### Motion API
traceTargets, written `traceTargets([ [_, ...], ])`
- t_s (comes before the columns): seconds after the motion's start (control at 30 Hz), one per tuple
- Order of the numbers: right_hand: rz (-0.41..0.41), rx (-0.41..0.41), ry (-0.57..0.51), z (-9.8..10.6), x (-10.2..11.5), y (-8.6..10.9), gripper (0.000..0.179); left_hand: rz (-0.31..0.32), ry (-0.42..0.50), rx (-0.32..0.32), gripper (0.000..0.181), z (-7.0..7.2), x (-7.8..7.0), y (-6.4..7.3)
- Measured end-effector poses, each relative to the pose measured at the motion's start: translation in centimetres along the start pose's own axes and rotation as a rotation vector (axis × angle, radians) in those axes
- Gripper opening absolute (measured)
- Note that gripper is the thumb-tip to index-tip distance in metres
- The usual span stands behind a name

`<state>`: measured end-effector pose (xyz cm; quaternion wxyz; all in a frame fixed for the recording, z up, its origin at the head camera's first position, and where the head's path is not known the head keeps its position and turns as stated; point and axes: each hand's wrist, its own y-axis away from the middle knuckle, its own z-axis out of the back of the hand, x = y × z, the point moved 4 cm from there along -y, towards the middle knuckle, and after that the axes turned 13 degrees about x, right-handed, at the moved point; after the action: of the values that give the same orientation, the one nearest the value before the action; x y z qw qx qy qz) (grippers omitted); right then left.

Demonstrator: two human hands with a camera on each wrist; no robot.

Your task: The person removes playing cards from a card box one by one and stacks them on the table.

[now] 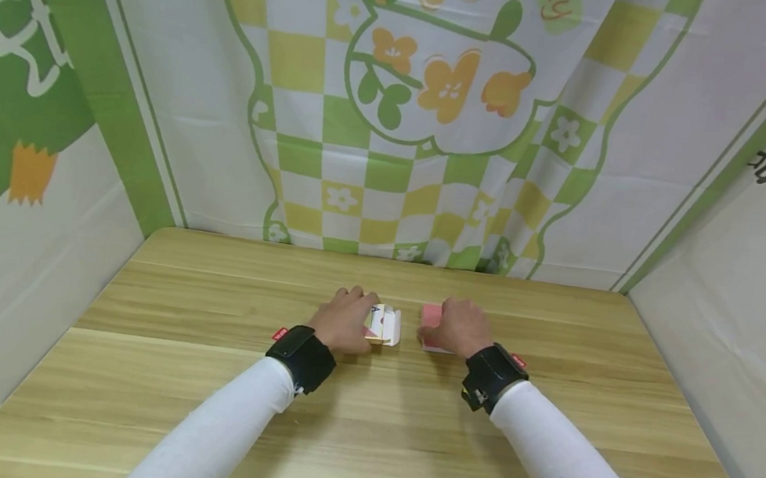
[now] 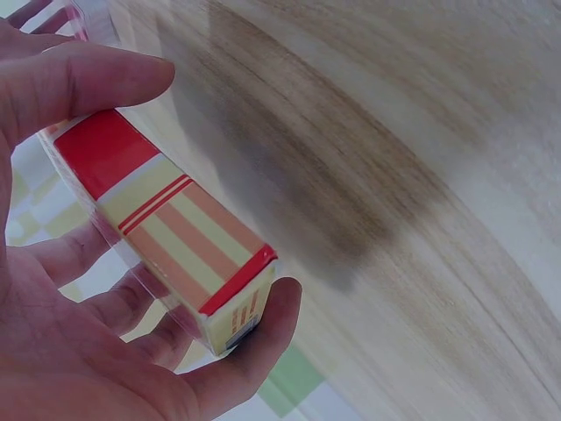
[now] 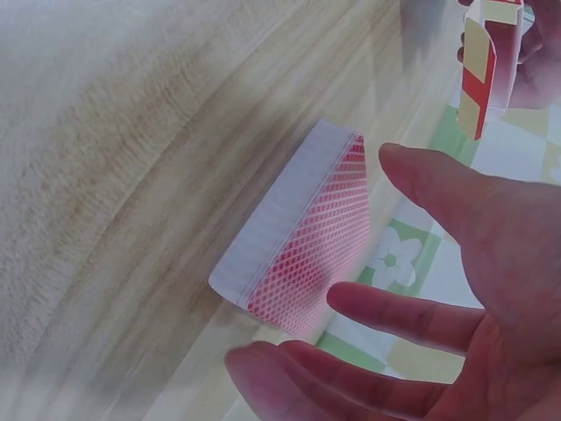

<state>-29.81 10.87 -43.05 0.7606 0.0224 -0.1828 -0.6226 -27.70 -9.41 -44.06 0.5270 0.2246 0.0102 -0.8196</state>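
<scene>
My left hand (image 1: 344, 321) grips a small playing-card box (image 1: 378, 322), yellow with red and orange stripes. In the left wrist view the thumb lies on one edge of the box (image 2: 166, 219), and fingers curl under it and around its end. An open flap points right, toward the deck. A deck of playing cards (image 1: 431, 317) with red patterned backs lies squared up on the table. My right hand (image 1: 463, 329) is over its right side; in the right wrist view its fingers are spread beside the deck (image 3: 302, 237), holding nothing.
Both hands are above a light wooden table (image 1: 360, 441). A printed curtain (image 1: 416, 195) hangs along the back edge, with cloth walls at left and right. Black straps (image 1: 302, 357) with cameras sit on both wrists.
</scene>
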Motion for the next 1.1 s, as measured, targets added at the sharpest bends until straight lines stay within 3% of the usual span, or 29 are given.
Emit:
traceTargets([
  [0.17,-0.006,-0.008,-0.008,0.3,0.0,0.2,0.043,0.0,0.004,0.001,0.067,0.0,-0.1,-0.1],
  [0.27,0.04,-0.037,-0.035,0.7,0.4,0.3,0.033,0.001,-0.003,0.0,0.068,0.0,-0.3,-0.1],
  [0.33,0.108,-0.052,-0.072,0.9,0.9,0.4,0.027,0.002,-0.007,-0.002,0.07,0.1,-0.4,-0.1],
  [0.53,0.421,-0.077,-0.207,0.7,2.9,0.4,0.008,0.001,-0.008,-0.003,0.074,0.2,-0.6,-0.3],
  [0.63,0.494,-0.076,-0.231,0.3,3.6,0.3,0.007,0.0,-0.009,-0.005,0.073,0.2,-0.7,-0.4],
  [0.73,0.489,-0.067,-0.247,0.1,3.9,0.1,0.007,-0.005,-0.008,-0.014,0.071,0.3,-0.8,-0.5],
  [1.1,0.348,0.012,-0.334,-0.6,3.7,-0.5,0.016,-0.013,-0.005,-0.033,0.071,0.4,-0.7,-0.6],
])
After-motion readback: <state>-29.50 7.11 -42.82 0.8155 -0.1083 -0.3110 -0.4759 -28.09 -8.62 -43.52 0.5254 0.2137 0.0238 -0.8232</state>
